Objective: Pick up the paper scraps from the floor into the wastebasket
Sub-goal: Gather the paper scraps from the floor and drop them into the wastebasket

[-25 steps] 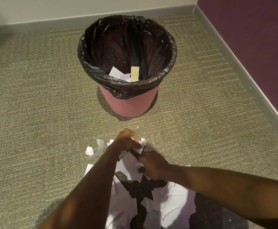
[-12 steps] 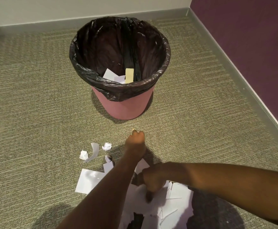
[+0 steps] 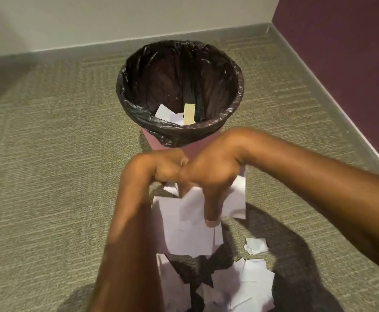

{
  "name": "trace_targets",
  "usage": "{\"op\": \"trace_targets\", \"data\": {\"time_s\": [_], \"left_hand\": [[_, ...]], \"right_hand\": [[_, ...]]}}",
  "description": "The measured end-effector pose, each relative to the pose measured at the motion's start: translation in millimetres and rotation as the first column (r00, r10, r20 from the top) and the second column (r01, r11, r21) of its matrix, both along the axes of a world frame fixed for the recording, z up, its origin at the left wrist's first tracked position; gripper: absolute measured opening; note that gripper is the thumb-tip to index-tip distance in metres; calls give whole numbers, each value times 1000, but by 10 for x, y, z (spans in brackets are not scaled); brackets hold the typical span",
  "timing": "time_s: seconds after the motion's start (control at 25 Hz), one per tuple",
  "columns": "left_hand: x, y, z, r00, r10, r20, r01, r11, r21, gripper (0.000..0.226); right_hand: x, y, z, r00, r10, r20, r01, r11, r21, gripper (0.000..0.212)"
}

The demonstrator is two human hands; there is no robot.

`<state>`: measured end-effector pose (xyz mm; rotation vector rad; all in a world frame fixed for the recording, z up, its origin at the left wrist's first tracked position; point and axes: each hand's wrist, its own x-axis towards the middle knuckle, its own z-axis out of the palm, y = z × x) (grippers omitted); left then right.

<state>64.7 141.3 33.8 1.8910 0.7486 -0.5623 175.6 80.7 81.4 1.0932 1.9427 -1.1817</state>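
A pink wastebasket (image 3: 152, 143) lined with a black bag (image 3: 179, 86) stands on the carpet ahead, with a few white scraps and a yellow slip (image 3: 189, 113) inside. My left hand (image 3: 161, 167) and my right hand (image 3: 208, 174) are raised side by side just in front of the basket. Both are closed on a bunch of white paper scraps (image 3: 188, 230) that hangs below them. More white scraps (image 3: 242, 287) lie in a pile on the floor beneath my arms. One small crumpled scrap (image 3: 256, 245) lies apart to the right.
Grey-green carpet (image 3: 49, 176) surrounds the basket. A white wall with a grey baseboard (image 3: 71, 50) runs behind it. A purple wall (image 3: 341, 64) closes the corner on the right.
Both hands have lifted off the floor pile with a bunch of scraps and moved up toward the basket. The camera has shifted, so the basket sits further right in view.
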Motion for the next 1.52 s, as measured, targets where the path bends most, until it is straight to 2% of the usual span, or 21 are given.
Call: {"op": "trace_targets", "data": {"time_s": [0.08, 0.12, 0.2, 0.24, 0.32, 0.36, 0.4, 0.52, 0.6, 0.72, 0.84, 0.92, 1.08, 1.24, 1.32, 1.44, 1.52], "left_hand": [[-386, 228, 267, 987, 43, 153, -46, 999, 15, 23], [-552, 414, 409, 968, 149, 203, -161, 986, 42, 20], [-776, 778, 659, 892, 329, 309, -395, 901, 182, 28], [-802, 897, 745, 827, 389, 407, -498, 842, 207, 32], [-613, 924, 937, 631, 448, 633, -668, 729, 149, 36], [-463, 859, 986, 513, 478, 713, -735, 674, 77, 26], [-280, 777, 1016, 431, 523, 735, -778, 629, 9, 12], [51, 611, 952, 319, 668, 672, -859, 504, -94, 22], [120, 632, 840, 317, 719, 619, -870, 480, -112, 23], [160, 671, 750, 373, 731, 571, -849, 518, -109, 24], [173, 644, 718, 394, 743, 541, -852, 516, -89, 20], [165, 626, 721, 418, 748, 515, -847, 526, -76, 30], [123, 573, 702, 435, 747, 503, -843, 534, -64, 32], [27, 561, 694, 334, 725, 602, -883, 464, -68, 5], [-32, 582, 702, 250, 708, 660, -919, 388, -69, 11], [-83, 673, 694, 133, 628, 767, -963, 266, -51, 20], [-107, 729, 660, 63, 570, 819, -981, 189, -55, 27]], "right_hand": [[180, 67, 510, 970, -52, -239, 71, 995, 70, 15], [248, 64, 718, 934, -93, -346, 138, 985, 108, 11], [354, 66, 925, 833, -227, -506, 345, 926, 154, 14], [433, 84, 967, 780, -285, -557, 455, 869, 193, 16], [581, 224, 978, 668, -412, -620, 679, 679, 280, 21], [655, 310, 930, 599, -486, -636, 769, 571, 288, 26], [705, 381, 867, 543, -559, -627, 827, 487, 282, 31], [793, 545, 633, 449, -701, -554, 894, 349, 283, 36], [802, 562, 545, 403, -741, -536, 913, 290, 287, 38], [818, 550, 471, 337, -772, -539, 936, 211, 283, 39], [834, 568, 428, 271, -789, -551, 957, 160, 242, 42], [828, 588, 407, 226, -796, -561, 970, 127, 209, 43], [783, 623, 339, 115, -798, -591, 991, 53, 122, 28], [730, 633, 351, 96, -803, -588, 995, 58, 83, 36], [729, 633, 373, 84, -809, -582, 995, 40, 88, 45], [735, 640, 417, 156, -746, -647, 978, 23, 209, 36], [690, 614, 505, 255, -678, -689, 959, 85, 272, 27]]}}
